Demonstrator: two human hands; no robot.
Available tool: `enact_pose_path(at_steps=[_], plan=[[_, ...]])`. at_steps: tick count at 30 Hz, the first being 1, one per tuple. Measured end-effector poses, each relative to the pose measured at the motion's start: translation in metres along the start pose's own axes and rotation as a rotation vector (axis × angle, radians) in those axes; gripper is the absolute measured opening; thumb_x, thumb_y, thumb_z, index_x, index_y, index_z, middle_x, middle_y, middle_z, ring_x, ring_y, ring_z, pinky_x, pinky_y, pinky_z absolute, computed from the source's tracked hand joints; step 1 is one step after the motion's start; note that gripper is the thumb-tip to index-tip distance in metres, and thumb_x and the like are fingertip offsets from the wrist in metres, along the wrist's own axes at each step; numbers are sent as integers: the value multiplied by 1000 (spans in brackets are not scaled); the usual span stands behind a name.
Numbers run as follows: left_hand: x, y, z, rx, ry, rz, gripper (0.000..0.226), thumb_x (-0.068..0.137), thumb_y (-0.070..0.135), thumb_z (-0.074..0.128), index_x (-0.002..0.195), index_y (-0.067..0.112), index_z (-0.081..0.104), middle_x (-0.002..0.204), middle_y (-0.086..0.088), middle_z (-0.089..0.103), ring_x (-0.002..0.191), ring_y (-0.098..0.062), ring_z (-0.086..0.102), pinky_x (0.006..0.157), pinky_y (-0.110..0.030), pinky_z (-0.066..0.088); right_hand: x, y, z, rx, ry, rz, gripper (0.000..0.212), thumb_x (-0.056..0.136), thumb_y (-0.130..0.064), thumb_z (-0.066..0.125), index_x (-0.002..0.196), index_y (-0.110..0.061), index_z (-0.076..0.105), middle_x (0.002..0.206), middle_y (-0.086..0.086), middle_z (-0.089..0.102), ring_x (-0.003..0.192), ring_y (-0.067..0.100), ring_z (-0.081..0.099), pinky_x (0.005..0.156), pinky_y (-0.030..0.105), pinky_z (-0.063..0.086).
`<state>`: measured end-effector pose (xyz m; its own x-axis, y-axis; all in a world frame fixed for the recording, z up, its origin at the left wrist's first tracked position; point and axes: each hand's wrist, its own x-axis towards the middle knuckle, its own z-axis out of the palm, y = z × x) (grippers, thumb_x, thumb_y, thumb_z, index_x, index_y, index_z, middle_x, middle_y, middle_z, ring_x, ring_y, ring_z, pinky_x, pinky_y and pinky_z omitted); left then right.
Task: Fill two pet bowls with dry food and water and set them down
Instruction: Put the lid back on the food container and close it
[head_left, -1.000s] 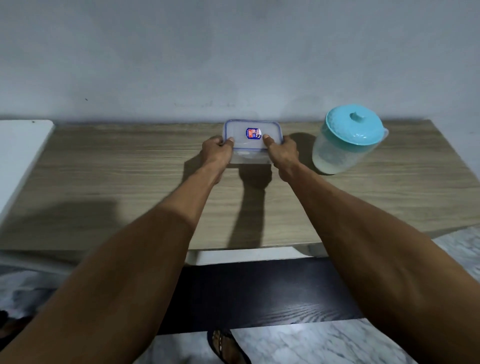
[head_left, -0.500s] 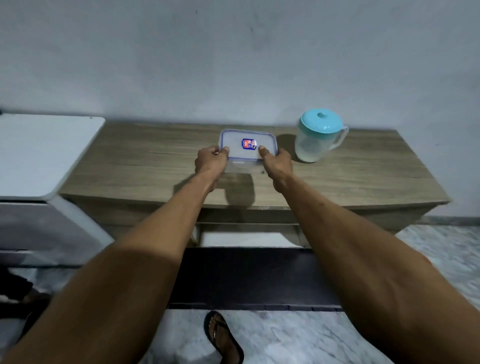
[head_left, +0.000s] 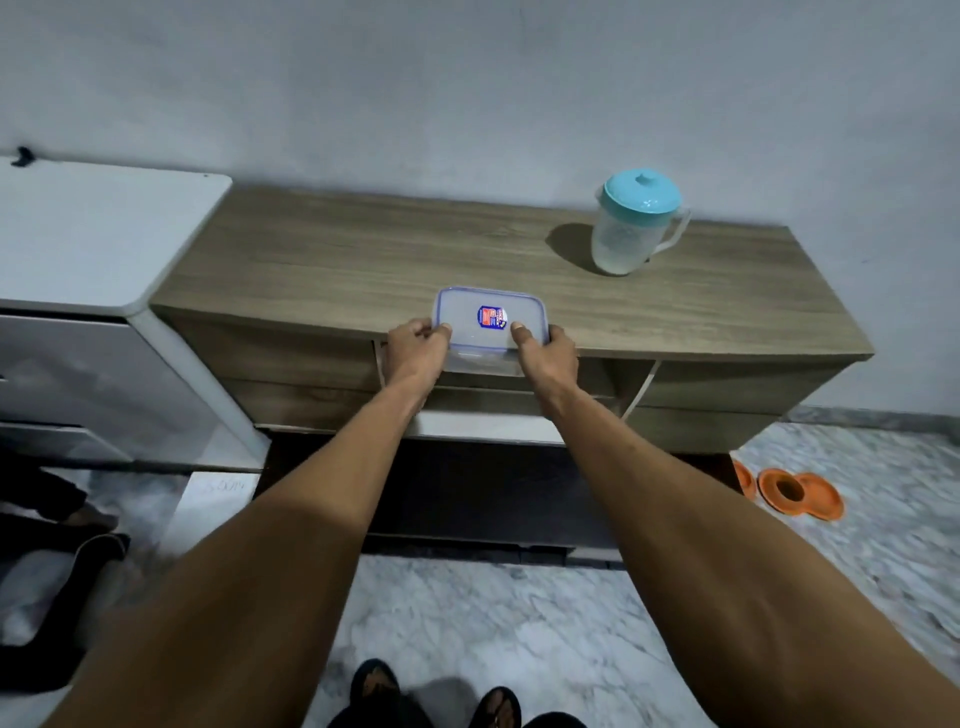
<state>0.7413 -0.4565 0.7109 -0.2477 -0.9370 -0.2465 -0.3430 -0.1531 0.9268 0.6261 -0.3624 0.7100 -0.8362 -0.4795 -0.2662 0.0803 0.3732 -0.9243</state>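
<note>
A clear lidded plastic container with a blue rim and a red-blue sticker is held out past the front edge of the wooden cabinet. My left hand grips its left end and my right hand grips its right end, thumbs on the lid. What is inside it cannot be made out. A translucent water jug with a teal lid stands at the cabinet's back right. Orange pet bowls lie on the floor at the cabinet's right end.
A white appliance stands against the cabinet's left side. Dark cloth and bags lie on the floor at the left. My sandalled feet stand on marble tiles. A dark low shelf runs under the cabinet.
Both hands have drawn the container from the middle of the cabinet top toward me, past its front edge. The view has pulled back, and the bowls on the floor have come into sight.
</note>
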Motion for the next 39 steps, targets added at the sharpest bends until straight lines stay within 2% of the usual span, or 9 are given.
enact_pose_path(at_steps=[9, 17, 21, 24, 27, 30, 32, 35, 39], plan=[[-4, -84, -10, 16, -23, -71, 16, 84, 34, 64, 96, 29, 73, 92, 5, 73, 94, -20, 68, 89, -36, 55, -15, 71, 33, -22, 23, 65, 41, 88, -36, 66, 123, -14, 62, 114, 7, 67, 107, 26, 61, 90, 32, 48], [58, -160, 7, -20, -41, -26, 53, 76, 42, 65, 125, 21, 65, 111, 7, 71, 104, -14, 66, 97, -33, 52, 41, 137, 88, -14, 23, 10, 30, 89, -34, 64, 113, -16, 64, 102, 4, 67, 98, 24, 63, 91, 33, 49], [97, -190, 23, -35, -34, 36, 46, 86, 25, 68, 128, 13, 54, 111, 0, 63, 100, -15, 61, 84, -23, 47, 81, 167, 118, -17, 47, -45, 16, 89, -34, 65, 98, -21, 61, 96, 3, 67, 95, 26, 64, 90, 33, 50], [123, -212, 38, -40, -40, 89, 44, 87, 23, 67, 125, 12, 50, 109, -2, 60, 100, -16, 59, 81, -21, 43, 114, 186, 136, -35, 66, -81, 34, 88, -41, 65, 107, -14, 63, 111, 9, 68, 111, 30, 62, 100, 37, 48], [152, -230, 51, -51, -41, 137, 49, 88, 25, 66, 131, 10, 49, 119, -3, 61, 109, -16, 59, 95, -25, 47, 142, 197, 151, -62, 47, -80, 60, 91, -43, 62, 137, -6, 50, 134, 11, 56, 118, 29, 55, 100, 30, 42], [171, -237, 63, -71, -30, 202, 64, 85, 39, 63, 137, 6, 47, 133, -11, 59, 122, -24, 57, 109, -40, 44, 167, 202, 162, -53, 56, -122, 47, 94, -35, 62, 128, -4, 55, 122, 12, 60, 97, 22, 54, 83, 25, 38], [179, -241, 71, -65, -39, 215, 68, 91, 40, 59, 147, 8, 36, 148, -12, 46, 137, -24, 44, 116, -34, 32, 179, 205, 169, -39, 78, -152, 48, 93, -35, 63, 129, -3, 57, 125, 13, 62, 100, 25, 57, 86, 26, 43], [194, -248, 81, 25, -7, 226, 58, 100, 32, 50, 149, 6, 33, 147, -11, 46, 136, -22, 42, 103, -25, 35, 193, 211, 181, -12, 96, -176, 59, 92, -40, 64, 139, -8, 51, 139, 13, 55, 126, 29, 51, 108, 28, 39], [209, -256, 86, 132, 57, 250, 36, 101, 29, 46, 127, 4, 51, 103, -5, 51, 101, -21, 52, 74, -25, 32, 207, 220, 195, -24, 76, -223, 53, 92, -42, 63, 135, -12, 55, 131, 9, 61, 123, 26, 54, 102, 28, 42]])
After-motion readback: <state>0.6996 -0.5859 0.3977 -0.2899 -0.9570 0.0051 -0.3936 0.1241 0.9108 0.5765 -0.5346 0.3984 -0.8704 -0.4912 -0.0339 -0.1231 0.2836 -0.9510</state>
